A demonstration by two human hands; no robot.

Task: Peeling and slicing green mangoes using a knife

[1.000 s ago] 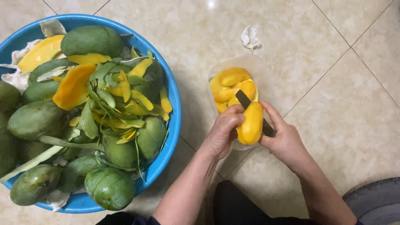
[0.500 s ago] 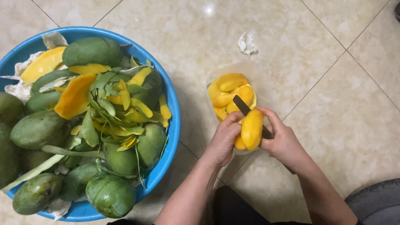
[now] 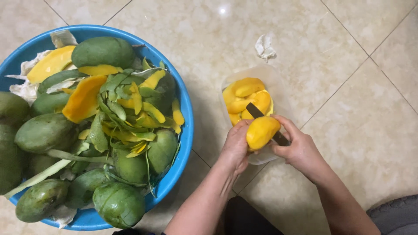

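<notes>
a slip looks like the main risk here, since the peeled mango (image 3: 261,132) is bare, wet-looking flesh and is being pinched only by the fingertips of the left hand (image 3: 235,146), with the dark knife blade (image 3: 254,111) laid right along it and close to those fingers; if the fruit gets squeezed out sideways, the edge could easily end up in a thumb. a dropped piece could also miss the clear plastic container (image 3: 272,78) and land on the beige tiled floor (image 3: 348,130), as the fruit is held over the near rim rather than the middle. the right hand (image 3: 300,148) is closed around the knife handle, the left fingers are curled onto the mango. the mango itself is fully skinned, smooth, deep yellow, held just above the cut yellow slices (image 3: 246,93) already in the container. well to the left, green unpeeled mangoes and peel strips are piled in a blue basin (image 3: 185,126), and a crumpled white scrap (image 3: 264,46) lies beyond the container
</notes>
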